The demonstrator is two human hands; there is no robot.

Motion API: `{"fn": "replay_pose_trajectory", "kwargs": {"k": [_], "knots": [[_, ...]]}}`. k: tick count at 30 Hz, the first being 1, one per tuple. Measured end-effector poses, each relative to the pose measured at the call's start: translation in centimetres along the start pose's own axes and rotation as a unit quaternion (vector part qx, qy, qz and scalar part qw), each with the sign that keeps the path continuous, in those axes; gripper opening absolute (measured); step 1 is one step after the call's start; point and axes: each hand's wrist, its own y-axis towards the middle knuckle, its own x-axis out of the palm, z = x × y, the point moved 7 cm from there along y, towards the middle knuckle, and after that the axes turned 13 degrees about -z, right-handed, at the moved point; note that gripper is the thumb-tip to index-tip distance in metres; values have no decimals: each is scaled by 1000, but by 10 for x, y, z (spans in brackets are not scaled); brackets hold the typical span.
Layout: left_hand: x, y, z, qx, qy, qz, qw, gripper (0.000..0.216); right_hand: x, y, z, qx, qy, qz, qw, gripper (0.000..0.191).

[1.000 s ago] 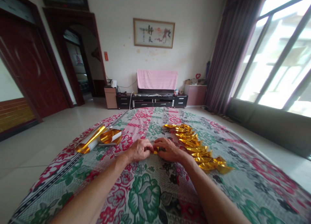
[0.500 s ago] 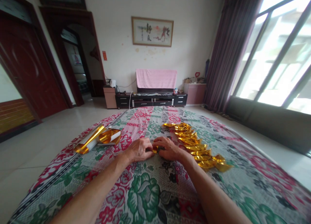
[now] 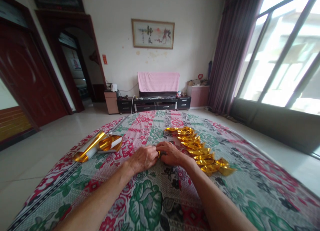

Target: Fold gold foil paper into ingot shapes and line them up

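Note:
Over the middle of the flowered cloth, my left hand (image 3: 145, 158) and my right hand (image 3: 170, 153) meet, fingers closed on a small piece of gold foil paper (image 3: 159, 154). Most of that piece is hidden behind my fingers, so its shape does not show. Just right of my right hand, several folded gold paper ingots (image 3: 195, 145) lie overlapped in a slanting row. To the left, curled sheets of gold foil paper with white backs (image 3: 93, 146) rest on the cloth, apart from my left hand.
A red, green and grey flowered cloth (image 3: 147, 204) covers the round-edged surface before me. Beyond it stand a low black cabinet (image 3: 150, 107) and a pink towel (image 3: 158, 81) draped over something. Tall windows (image 3: 282, 57) and a purple curtain (image 3: 227, 54) are at the right.
Both hands stay together on the gold paper; less of it shows between the fingers. The whole view has shifted slightly. The ingots and the curled sheets lie as before.

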Motion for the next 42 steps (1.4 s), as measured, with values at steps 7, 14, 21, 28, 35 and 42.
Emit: {"fn": "replay_pose_trajectory", "kwargs": {"k": [7,14,21,28,35,42], "knots": [[3,0,-5,-34,-17,21,999,17,1,1,3,-17,-6,15,1000,37],[6,-2,-14,-84,-38,30,995,15,0,2,5,-30,13,35,999,30],[5,-2,-19,-93,-76,48,992,15,-5,0,-3,-67,13,40,997,18],[3,-9,-30,-37,-165,54,984,30,-5,0,-2,-66,15,36,997,16],[5,-11,-35,-18,-195,56,979,37,-7,0,-6,-80,18,35,996,18],[3,-14,-39,-28,-214,82,973,33,-7,1,1,-39,21,50,998,17]]}}
